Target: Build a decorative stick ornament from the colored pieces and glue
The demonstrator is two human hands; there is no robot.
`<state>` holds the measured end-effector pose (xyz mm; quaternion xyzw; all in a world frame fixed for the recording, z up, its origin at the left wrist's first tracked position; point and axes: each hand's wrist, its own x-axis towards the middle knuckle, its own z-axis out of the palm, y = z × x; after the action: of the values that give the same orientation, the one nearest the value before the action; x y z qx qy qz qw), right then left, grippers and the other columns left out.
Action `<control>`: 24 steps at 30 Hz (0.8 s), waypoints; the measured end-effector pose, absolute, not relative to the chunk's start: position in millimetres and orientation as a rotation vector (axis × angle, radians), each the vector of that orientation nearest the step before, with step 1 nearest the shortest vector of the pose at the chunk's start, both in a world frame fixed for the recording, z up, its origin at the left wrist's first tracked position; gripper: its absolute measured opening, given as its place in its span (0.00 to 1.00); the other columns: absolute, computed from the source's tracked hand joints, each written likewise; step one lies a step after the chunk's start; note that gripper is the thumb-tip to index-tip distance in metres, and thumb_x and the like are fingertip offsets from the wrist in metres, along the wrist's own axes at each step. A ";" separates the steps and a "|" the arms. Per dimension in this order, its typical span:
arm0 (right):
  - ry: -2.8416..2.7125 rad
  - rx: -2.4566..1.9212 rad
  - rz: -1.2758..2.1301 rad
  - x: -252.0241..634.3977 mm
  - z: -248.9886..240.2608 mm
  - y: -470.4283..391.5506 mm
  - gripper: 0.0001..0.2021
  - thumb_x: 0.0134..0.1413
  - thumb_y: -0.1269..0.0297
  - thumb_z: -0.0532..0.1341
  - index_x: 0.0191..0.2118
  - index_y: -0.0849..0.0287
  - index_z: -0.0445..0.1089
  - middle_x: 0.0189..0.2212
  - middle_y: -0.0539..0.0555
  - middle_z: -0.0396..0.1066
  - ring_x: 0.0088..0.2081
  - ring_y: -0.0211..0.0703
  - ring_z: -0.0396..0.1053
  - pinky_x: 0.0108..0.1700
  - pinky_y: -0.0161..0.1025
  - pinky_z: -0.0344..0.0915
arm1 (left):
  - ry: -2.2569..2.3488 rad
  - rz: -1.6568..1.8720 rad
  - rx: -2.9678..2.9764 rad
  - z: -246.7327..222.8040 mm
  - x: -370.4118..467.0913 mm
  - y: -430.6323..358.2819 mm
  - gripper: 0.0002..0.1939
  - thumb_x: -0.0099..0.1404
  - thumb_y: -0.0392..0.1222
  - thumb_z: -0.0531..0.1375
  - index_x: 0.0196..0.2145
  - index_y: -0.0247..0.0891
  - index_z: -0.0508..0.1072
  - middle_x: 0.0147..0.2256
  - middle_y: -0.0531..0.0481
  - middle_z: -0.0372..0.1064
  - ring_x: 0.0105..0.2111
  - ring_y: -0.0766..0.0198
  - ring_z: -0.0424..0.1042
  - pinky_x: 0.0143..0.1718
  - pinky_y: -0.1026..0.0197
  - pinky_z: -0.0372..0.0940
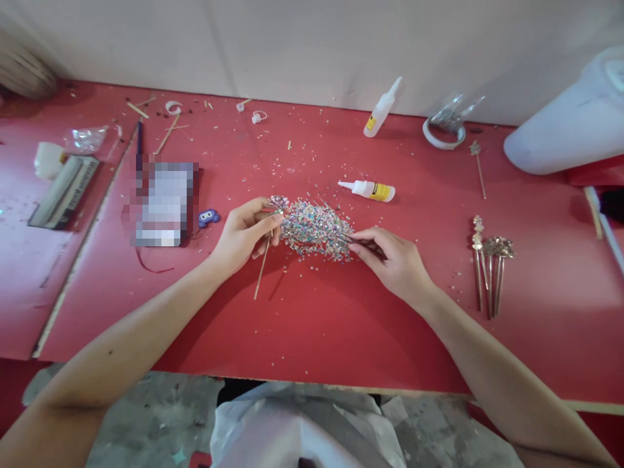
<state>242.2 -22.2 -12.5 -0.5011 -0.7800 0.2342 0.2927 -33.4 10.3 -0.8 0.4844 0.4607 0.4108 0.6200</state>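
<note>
Stick (263, 266), where is it?
Over the red table (312, 325), just beside the left end of a heap of gems (316, 227).
How is it held?
Left hand (247, 231): thumb and fingers pinch it near its glittering head, the shaft slanting down toward the person.
And the right hand (396, 259)?
Pinching a thin tool (368, 242), partly hidden, at the heap's right edge.
Farther out?
One bottle (374, 190) lies just beyond the gems, another (380, 116) nearer the wall (302, 45); more sticks (496, 248) lie well to the right.
</note>
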 end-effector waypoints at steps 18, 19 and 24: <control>-2.099 -1.109 0.445 221.3 -15.5 -20.8 0.08 0.62 0.68 0.58 0.45 0.54 0.71 0.38 0.56 0.71 0.36 0.41 0.71 0.34 0.37 0.69 | 1.080 0.877 1.267 0.7 -31.0 7.8 0.08 0.64 0.42 0.60 0.32 0.36 0.65 0.18 0.57 0.67 0.12 0.77 0.58 0.12 0.74 0.54; -2.054 -1.140 0.462 219.9 -15.1 -18.8 0.08 0.62 0.68 0.58 0.45 0.54 0.71 0.38 0.56 0.72 0.37 0.42 0.72 0.35 0.38 0.70 | 1.087 0.884 1.264 0.7 -30.7 7.5 0.08 0.64 0.42 0.60 0.32 0.36 0.65 0.18 0.57 0.67 0.12 0.77 0.58 0.12 0.74 0.54; -1.888 -1.260 0.639 213.9 -14.3 -12.4 0.08 0.66 0.63 0.54 0.46 0.56 0.66 0.34 0.54 0.76 0.33 0.41 0.74 0.37 0.39 0.71 | 1.133 0.918 1.244 -1.1 -30.6 7.7 0.09 0.64 0.43 0.60 0.33 0.37 0.64 0.18 0.58 0.66 0.12 0.77 0.58 0.13 0.74 0.54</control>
<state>213.9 -12.4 -14.3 -0.4938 -0.7401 0.2504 0.3817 -30.6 7.7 -1.1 0.5310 0.4837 0.3920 0.5748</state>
